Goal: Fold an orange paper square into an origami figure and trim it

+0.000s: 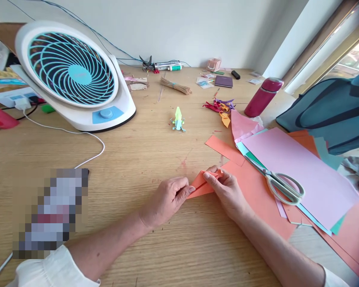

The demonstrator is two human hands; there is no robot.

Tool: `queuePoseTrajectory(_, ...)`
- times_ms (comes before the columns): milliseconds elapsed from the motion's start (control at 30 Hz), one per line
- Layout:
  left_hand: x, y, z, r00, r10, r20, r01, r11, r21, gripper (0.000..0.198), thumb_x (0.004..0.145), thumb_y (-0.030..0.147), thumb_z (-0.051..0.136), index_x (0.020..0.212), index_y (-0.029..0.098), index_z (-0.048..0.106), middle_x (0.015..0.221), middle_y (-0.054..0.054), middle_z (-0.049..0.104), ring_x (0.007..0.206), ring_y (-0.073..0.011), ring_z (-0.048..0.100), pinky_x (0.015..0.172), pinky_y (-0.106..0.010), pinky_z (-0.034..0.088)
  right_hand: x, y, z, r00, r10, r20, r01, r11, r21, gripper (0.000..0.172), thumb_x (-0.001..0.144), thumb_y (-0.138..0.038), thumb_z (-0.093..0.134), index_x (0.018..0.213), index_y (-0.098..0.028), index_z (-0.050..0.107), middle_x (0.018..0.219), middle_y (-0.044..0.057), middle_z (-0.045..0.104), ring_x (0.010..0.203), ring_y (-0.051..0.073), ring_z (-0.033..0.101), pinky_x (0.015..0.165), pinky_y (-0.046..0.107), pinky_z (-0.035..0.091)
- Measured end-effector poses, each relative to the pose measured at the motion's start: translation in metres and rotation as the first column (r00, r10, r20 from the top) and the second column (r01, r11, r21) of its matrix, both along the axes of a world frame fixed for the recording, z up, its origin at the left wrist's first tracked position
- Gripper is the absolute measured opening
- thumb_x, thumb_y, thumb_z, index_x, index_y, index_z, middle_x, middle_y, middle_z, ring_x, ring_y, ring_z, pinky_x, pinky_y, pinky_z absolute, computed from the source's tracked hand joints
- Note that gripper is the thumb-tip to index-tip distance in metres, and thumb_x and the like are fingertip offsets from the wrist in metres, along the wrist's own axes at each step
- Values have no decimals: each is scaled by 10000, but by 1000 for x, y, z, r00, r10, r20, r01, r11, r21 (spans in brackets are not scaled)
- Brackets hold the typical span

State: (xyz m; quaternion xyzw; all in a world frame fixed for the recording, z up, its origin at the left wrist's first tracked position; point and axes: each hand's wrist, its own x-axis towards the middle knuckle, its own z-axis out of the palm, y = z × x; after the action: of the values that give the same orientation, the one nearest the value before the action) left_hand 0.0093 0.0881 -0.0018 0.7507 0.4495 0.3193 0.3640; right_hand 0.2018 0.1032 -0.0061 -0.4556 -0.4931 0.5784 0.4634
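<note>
A small folded piece of orange paper lies on the wooden table in front of me. My left hand pinches its left corner with closed fingers. My right hand grips its right side, thumb pressed on the top fold. A finished green and yellow paper figure stands farther back in the middle of the table.
Scissors lie on a stack of pink, orange and teal paper sheets to the right. A white and blue fan stands at the back left, its cable trailing forward. A magenta bottle, coloured paper scraps and a blue bag sit at the right.
</note>
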Motion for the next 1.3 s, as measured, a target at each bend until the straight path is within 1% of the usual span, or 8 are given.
queuePoseTrajectory(100,-1,-1,2,998,-31,59,35,998,-61,387,1027,386,360,697,188,394,631,53,381,583,-94,368,573,-228,286,0,-1,-2,999,-36,-5,36,999,7,357,822,-503,705,727,-199,545,668,-32,508,615,111,435,582,238,365)
queuePoseTrajectory(300,2,-1,-2,999,46,20,-44,995,-93,254,891,302,609,723,182,463,618,76,403,556,-77,338,537,-209,275,-2,-2,1,998,-5,66,0,998,65,361,832,-522,692,743,-198,558,668,-26,530,609,113,458,569,232,388)
queuePoseTrajectory(567,2,2,-2,991,112,67,-102,986,-135,202,881,294,614,757,179,504,660,63,491,589,-81,423,544,-201,335,-1,-2,2,997,18,77,-33,980,196,242,870,-414,685,1027,-241,624,988,30,635,822,152,591,696,253,497)
queuePoseTrajectory(633,3,1,-4,986,112,125,-98,989,-114,96,883,253,610,917,188,548,788,33,603,686,-101,542,615,-205,425,-3,-3,-3,991,17,133,-47,974,223,239,883,-386,667,1073,-254,606,960,24,616,770,146,575,644,250,488)
queuePoseTrajectory(800,3,-4,-7,991,61,119,-67,997,46,474,860,85,578,1290,238,453,1038,-19,665,905,-138,642,803,-253,522,-7,-8,-14,976,119,182,-164,953,255,299,921,-309,604,1211,-279,536,918,13,590,770,162,608,675,286,521)
queuePoseTrajectory(1000,1,-6,-3,999,-35,34,27,972,234,505,865,-8,501,1299,245,455,1292,-61,592,1200,-179,570,1045,-335,463,-7,-10,-13,967,119,228,-196,912,359,231,949,-232,535,1178,-262,521,1031,41,610,877,165,622,761,293,535)
queuePoseTrajectory(1133,1,-5,-6,1000,-4,22,-3,958,286,481,849,-16,528,1253,241,486,1199,-53,607,1141,-180,581,1008,-325,477,-7,-10,-13,961,114,250,-206,901,382,214,940,-193,522,1142,-262,526,1082,45,592,958,170,610,814,297,531)
queuePoseTrajectory(1300,0,-4,-7,998,58,40,-67,954,292,344,901,55,531,1200,225,535,1148,-57,634,1075,-176,599,947,-303,483,-7,-10,-15,955,70,289,-177,915,363,247,919,-180,539,1148,-271,533,1077,31,595,836,150,597,724,276,514)
